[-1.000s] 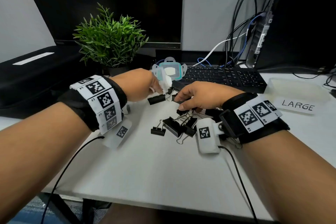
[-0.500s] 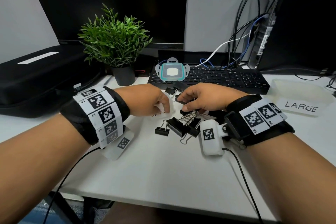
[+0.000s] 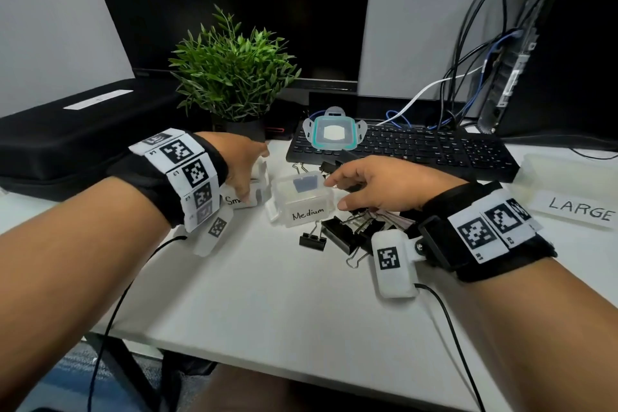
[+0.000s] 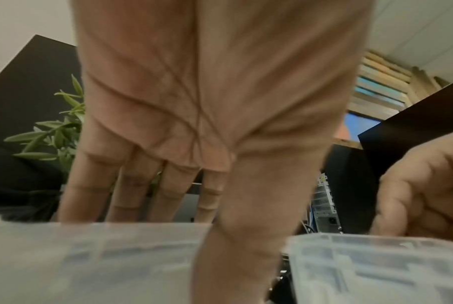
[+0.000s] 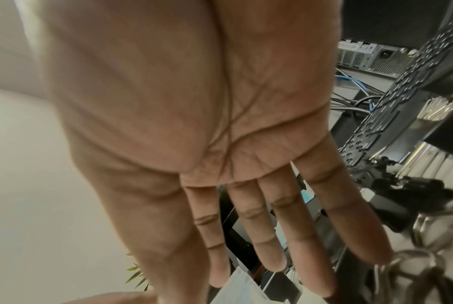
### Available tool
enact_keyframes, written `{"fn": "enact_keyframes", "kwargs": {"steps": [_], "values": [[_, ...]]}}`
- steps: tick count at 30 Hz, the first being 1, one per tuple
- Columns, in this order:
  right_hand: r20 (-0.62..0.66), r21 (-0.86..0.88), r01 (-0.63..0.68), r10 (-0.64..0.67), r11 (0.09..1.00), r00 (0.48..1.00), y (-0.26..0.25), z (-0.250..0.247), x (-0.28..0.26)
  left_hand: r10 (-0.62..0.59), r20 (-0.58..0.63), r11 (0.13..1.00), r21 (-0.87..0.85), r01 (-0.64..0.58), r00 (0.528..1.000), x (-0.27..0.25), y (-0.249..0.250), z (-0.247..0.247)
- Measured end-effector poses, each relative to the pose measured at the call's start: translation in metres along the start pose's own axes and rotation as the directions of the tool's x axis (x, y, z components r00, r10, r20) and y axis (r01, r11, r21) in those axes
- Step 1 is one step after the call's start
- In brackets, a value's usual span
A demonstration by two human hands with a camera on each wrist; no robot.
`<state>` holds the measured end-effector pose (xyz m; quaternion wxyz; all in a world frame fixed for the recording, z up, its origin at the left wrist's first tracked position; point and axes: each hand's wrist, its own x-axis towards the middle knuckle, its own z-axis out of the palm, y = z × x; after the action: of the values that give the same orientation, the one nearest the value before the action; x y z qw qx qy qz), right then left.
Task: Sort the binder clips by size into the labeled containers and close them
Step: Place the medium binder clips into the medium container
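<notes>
Two clear lidless tubs stand mid-table in the head view. My left hand (image 3: 247,174) grips the one labelled Small (image 3: 257,192), fingers over its far rim and thumb on its front; the left wrist view shows this grip of the left hand (image 4: 184,216) on the Small tub (image 4: 90,257). The Medium tub (image 3: 302,202) has a dark shape inside. My right hand (image 3: 337,192) hovers at its right side with straight fingers holding nothing, as the right wrist view of the right hand (image 5: 246,246) confirms. Black binder clips (image 3: 344,232) lie piled under that wrist.
A teal-rimmed lid (image 3: 334,132) lies on the keyboard (image 3: 434,150). The Large tub (image 3: 568,177) with its label is at the far right. A potted plant (image 3: 234,77) and a black case (image 3: 67,137) stand at the back left. Cables hang at the back right.
My left hand has moved left with the Small tub, uncovering the Medium tub. My right hand, curled over a black clip before, now has straight, empty fingers.
</notes>
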<state>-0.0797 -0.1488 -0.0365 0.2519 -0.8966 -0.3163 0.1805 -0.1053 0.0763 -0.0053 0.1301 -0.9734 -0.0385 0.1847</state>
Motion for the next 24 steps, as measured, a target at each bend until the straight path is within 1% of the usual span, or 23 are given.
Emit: {"fn": "enact_keyframes", "kwargs": {"steps": [3,8,14,18,21,24], "values": [[-0.003,0.034,0.024,-0.024,0.999,1.0,0.0,0.0,0.0,-0.022,-0.049,0.999,0.036,0.024,0.999,0.008,0.003,0.001],[0.018,0.073,0.022,-0.023,0.997,1.0,0.002,0.002,0.003,-0.03,-0.128,0.996,0.083,0.041,0.991,0.026,0.005,0.002],[0.02,0.104,0.019,-0.022,0.994,1.0,0.003,0.004,0.007,-0.038,-0.112,0.993,0.109,0.05,0.993,0.036,0.007,0.0],[0.024,0.092,0.016,-0.019,0.996,1.0,0.002,0.003,0.003,-0.021,-0.195,1.0,-0.008,0.02,0.981,0.03,0.007,0.002],[0.014,0.078,0.015,-0.016,0.997,1.0,0.002,0.002,0.0,0.016,-0.276,0.988,-0.141,-0.056,0.961,0.005,0.001,0.003],[0.01,0.077,0.012,-0.012,0.997,1.0,0.002,0.002,-0.002,0.043,-0.314,0.973,-0.201,-0.111,0.949,-0.025,-0.007,0.01]]}}
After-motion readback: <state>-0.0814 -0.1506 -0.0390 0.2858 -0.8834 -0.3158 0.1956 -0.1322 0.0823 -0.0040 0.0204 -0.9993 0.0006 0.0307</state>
